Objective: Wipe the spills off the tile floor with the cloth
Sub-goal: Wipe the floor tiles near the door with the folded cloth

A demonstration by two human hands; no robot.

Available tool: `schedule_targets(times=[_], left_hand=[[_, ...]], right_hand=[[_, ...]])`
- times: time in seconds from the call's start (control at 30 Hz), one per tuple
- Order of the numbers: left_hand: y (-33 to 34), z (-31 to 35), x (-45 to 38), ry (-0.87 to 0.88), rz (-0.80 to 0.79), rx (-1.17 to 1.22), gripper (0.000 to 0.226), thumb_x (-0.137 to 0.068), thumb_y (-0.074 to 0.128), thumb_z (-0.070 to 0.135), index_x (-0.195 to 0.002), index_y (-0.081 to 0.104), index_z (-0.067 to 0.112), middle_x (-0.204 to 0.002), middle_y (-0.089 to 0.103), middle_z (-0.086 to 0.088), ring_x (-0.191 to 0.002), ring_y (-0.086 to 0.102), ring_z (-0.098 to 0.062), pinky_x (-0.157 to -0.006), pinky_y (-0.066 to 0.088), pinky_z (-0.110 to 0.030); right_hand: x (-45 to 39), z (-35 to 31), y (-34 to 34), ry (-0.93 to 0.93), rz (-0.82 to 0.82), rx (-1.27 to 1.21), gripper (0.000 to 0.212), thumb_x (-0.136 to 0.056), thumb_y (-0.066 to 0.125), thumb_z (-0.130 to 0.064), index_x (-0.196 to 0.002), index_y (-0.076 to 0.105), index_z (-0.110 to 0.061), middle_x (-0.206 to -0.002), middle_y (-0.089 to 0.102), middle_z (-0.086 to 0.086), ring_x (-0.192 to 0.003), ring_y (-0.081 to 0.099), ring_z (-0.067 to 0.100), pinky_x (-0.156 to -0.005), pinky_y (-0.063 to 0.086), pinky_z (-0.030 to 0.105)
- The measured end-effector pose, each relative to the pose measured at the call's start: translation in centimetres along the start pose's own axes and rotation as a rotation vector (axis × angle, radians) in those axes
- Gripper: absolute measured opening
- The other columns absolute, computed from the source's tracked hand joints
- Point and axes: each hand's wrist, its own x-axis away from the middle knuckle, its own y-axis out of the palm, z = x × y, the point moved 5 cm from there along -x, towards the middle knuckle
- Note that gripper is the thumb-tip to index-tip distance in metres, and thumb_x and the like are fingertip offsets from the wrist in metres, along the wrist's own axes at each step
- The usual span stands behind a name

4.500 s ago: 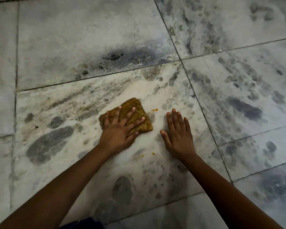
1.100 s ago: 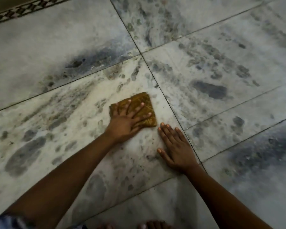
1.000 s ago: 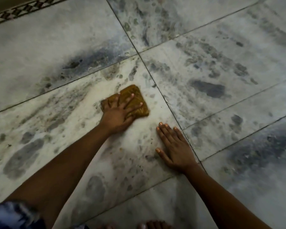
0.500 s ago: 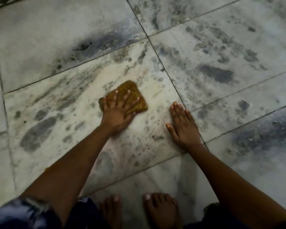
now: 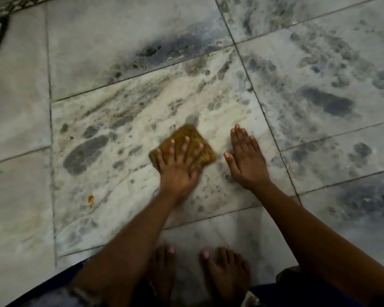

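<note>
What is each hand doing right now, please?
Left hand: open, fingers spread, pressing flat on the cloth.
Right hand: open, empty, flat on the tile floor.

There are no words, numbers or signs to read here. The tile floor (image 5: 124,120) has only gray marks and lines on it. The cloth (image 5: 186,140) has no label that shows.
</note>
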Motion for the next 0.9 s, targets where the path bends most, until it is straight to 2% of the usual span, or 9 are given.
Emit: schedule_targets(times=[0.1,0.17,0.3,0.4,0.47,0.57,0.67,0.73,0.9], left_hand=[[-1.8,-3.6,-6.2,-0.111,-0.1,0.018,0.056,-0.093,0.017,0.058,-0.145,0.004,0.043,-0.158,-0.006,0.005,-0.144,-0.01,-0.032,-0.108,-0.01,-0.059],[-2.5,-3.9,-7.5,-0.052,-0.139,0.018,0.056,-0.094,0.017,0.058,-0.145,0.001,0.042,-0.158,-0.009,0.004,-0.143,-0.012,-0.032,-0.108,-0.01,-0.059],[-0.6,-1.8,1.2,0.359,-0.04,-0.164,0.058,-0.094,0.006,0.057,-0.147,0.006,0.034,-0.156,0.009,-0.003,-0.141,0.012,-0.038,-0.107,0.003,-0.057],[0.8,-2.5,6.5,0.632,-0.075,-0.244,0.055,-0.096,0.014,0.055,-0.147,0.01,0.037,-0.158,0.003,-0.002,-0.139,0.014,-0.037,-0.106,0.01,-0.062],[-0.3,-3.3,5.8,0.71,-0.053,-0.237,0.053,-0.095,0.014,0.057,-0.146,0.015,0.041,-0.158,0.004,0.0,-0.138,0.019,-0.04,-0.104,0.014,-0.066],[-1.6,-4.6,2.4,0.57,-0.086,-0.214,0.054,-0.092,0.016,0.062,-0.143,0.02,0.046,-0.157,0.016,-0.001,-0.137,0.025,-0.044,-0.098,0.025,-0.069],[-2.1,-4.2,-0.8,0.207,-0.074,-0.091,0.056,-0.087,0.016,0.068,-0.141,0.015,0.051,-0.157,0.007,0.002,-0.139,0.019,-0.043,-0.099,0.023,-0.067],[-1.9,-3.0,-0.4,0.041,-0.024,-0.054,0.056,-0.088,0.024,0.063,-0.142,0.016,0.049,-0.157,0.015,-0.001,-0.133,0.027,-0.044,-0.096,0.029,-0.061],[0.3,-1.9,9.9,0.137,0.064,-0.058,0.056,-0.087,0.037,0.055,-0.142,0.027,0.046,-0.154,0.023,-0.001,-0.122,0.034,-0.041,-0.095,0.03,-0.056]], right_hand=[[0.2,-0.4,0.5,-0.042,-0.003,0.022,0.068,-0.093,0.019,-0.045,-0.147,0.02,-0.004,-0.155,0.018,0.013,-0.143,0.014,0.022,-0.115,0.005,0.033],[0.0,-0.6,0.5,-0.018,0.011,0.019,0.067,-0.094,0.019,-0.045,-0.147,0.021,-0.004,-0.155,0.018,0.013,-0.143,0.014,0.022,-0.115,0.004,0.033],[-0.9,-1.3,0.1,0.052,0.052,0.008,0.066,-0.094,0.02,-0.044,-0.147,0.02,-0.005,-0.155,0.017,0.012,-0.143,0.012,0.019,-0.115,0.0,0.031],[-1.2,-2.3,0.8,0.019,0.003,0.014,0.066,-0.094,0.022,-0.044,-0.147,0.02,-0.004,-0.155,0.018,0.013,-0.143,0.011,0.018,-0.115,0.001,0.032],[-0.9,-2.8,1.8,-0.016,-0.039,0.047,0.066,-0.094,0.022,-0.044,-0.147,0.021,-0.005,-0.154,0.02,0.013,-0.143,0.015,0.02,-0.116,0.005,0.036],[-0.8,-3.0,2.7,-0.041,-0.074,0.112,0.065,-0.094,0.022,-0.045,-0.147,0.021,-0.006,-0.154,0.022,0.012,-0.142,0.019,0.021,-0.116,0.008,0.038],[-1.0,-2.8,2.6,-0.039,-0.063,0.126,0.065,-0.094,0.022,-0.043,-0.146,0.023,-0.006,-0.154,0.023,0.012,-0.142,0.019,0.021,-0.116,0.011,0.039],[-1.0,-2.9,2.6,-0.052,-0.057,0.141,0.064,-0.094,0.023,-0.042,-0.146,0.025,-0.005,-0.153,0.024,0.013,-0.142,0.02,0.021,-0.116,0.012,0.04],[-0.9,-2.9,2.5,-0.059,-0.054,0.145,0.064,-0.094,0.021,-0.042,-0.147,0.022,-0.006,-0.155,0.019,0.011,-0.143,0.014,0.018,-0.117,0.008,0.038]])
